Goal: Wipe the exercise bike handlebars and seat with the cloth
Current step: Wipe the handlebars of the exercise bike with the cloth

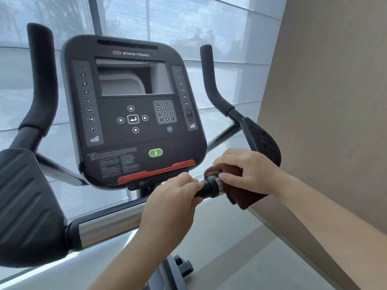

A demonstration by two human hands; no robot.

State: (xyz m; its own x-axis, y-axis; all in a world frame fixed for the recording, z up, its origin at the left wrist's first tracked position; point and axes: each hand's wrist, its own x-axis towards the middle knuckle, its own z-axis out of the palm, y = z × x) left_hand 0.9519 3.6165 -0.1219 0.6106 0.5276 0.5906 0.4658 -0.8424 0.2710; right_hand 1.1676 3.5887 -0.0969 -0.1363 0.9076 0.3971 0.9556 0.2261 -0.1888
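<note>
Your right hand [247,170] has the brown cloth [245,195] bunched round the handlebar [109,225], just right of the black collar [209,188]. Your left hand [173,197] is wrapped round the same bar just left of that collar. So the hands sit close together, one on each side of it.

The bar's long axis runs from low-left up to the right, toward the right elbow pad [261,139]. I'd say the wipe wants to slide along that line, not across it, and your right hand is the nearer one for that end.

I can't quite tell how far the cloth wraps underneath. The seat isn't in shot.
</note>
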